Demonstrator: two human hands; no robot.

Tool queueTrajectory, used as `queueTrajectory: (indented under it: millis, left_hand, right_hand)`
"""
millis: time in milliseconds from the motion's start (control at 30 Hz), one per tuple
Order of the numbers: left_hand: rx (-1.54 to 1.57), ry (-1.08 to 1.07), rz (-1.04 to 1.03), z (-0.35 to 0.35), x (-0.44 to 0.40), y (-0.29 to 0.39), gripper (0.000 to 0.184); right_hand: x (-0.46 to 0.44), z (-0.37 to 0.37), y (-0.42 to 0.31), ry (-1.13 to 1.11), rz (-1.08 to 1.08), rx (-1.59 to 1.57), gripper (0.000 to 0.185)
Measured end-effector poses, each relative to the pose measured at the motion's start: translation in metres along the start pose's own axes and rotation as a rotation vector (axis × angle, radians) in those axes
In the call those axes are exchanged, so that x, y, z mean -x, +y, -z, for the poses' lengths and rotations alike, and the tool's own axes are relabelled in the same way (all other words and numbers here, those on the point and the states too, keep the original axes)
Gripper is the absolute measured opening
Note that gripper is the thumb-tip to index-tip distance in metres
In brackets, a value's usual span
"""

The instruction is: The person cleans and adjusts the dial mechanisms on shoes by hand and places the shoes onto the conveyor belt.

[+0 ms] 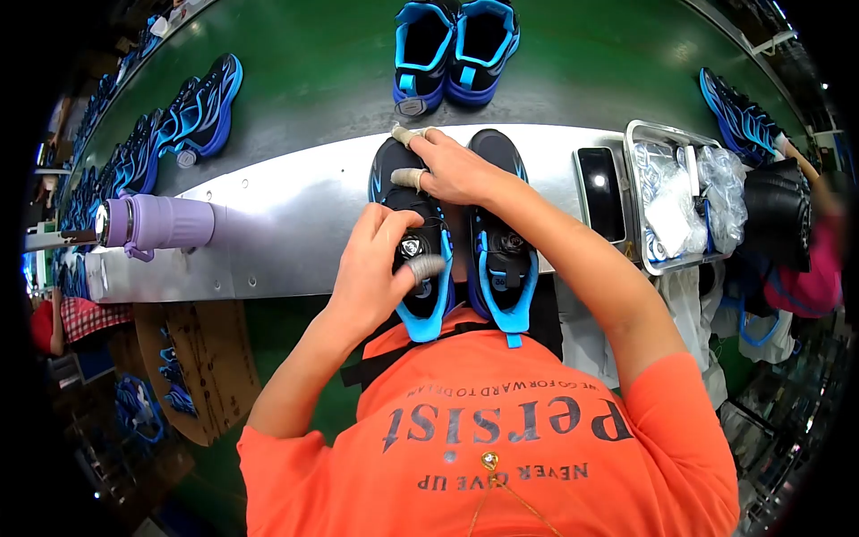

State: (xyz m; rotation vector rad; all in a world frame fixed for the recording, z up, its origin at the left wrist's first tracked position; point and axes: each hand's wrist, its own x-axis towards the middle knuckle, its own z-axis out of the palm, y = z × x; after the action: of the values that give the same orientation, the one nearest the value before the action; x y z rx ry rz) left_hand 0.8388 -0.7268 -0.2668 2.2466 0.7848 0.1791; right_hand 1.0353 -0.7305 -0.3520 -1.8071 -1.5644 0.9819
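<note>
A pair of black and blue sneakers lies at the edge of the metal bench, toes away from me: a left sneaker [435,291] and a right sneaker [506,259]. My left hand [376,259] is closed over the left sneaker's tongue, thumb and forefinger on either side of a round lace dial [412,245]. Grey tape wraps that thumb. Across the left sneaker's toe curls my right hand [452,168], gripping its front part; beige tape covers two of its fingertips. Thin black laces run between the two hands. The right sneaker lies untouched by my fingers.
Another sneaker pair [456,49] stands ahead on the green belt [304,72]. More sneakers [201,107] line the left. A purple bottle [165,222] lies on the bench; a phone [600,194] and a metal tray [637,201] of plastic bags sit right. Other people work at both sides.
</note>
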Motion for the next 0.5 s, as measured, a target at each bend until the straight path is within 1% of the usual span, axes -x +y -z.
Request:
queueTrajectory:
  millis: [133, 167, 267, 300, 400, 433, 500]
  left_hand:
    - [0.287, -0.235, -0.055, 0.015, -0.010, -0.015, 0.036]
    - [0.232, -0.215, -0.102, 0.013, -0.010, -0.015, 0.037]
    - [0.128, -0.028, -0.024, 0.004, -0.006, -0.006, 0.039]
    - [0.062, -0.100, 0.085, 0.005, -0.007, -0.004, 0.041]
    - [0.247, -0.284, -0.057, 0.014, -0.014, -0.016, 0.045]
    - [0.259, -0.291, -0.084, 0.015, -0.013, -0.021, 0.045]
    - [0.185, -0.138, -0.120, 0.012, -0.009, -0.013, 0.041]
  right_hand:
    - [-0.003, -0.001, 0.004, 0.004, 0.008, -0.007, 0.068]
    - [-0.003, -0.002, 0.008, 0.014, 0.003, -0.024, 0.068]
    - [-0.005, -0.002, 0.008, -0.008, -0.022, -0.053, 0.067]
    - [-0.004, -0.004, 0.010, 0.021, -0.005, -0.049, 0.067]
    - [-0.003, -0.003, 0.013, 0.044, 0.020, -0.016, 0.066]
    - [-0.002, -0.003, 0.014, 0.045, 0.030, -0.022, 0.066]
    - [-0.004, -0.002, 0.017, 0.057, 0.054, -0.037, 0.065]
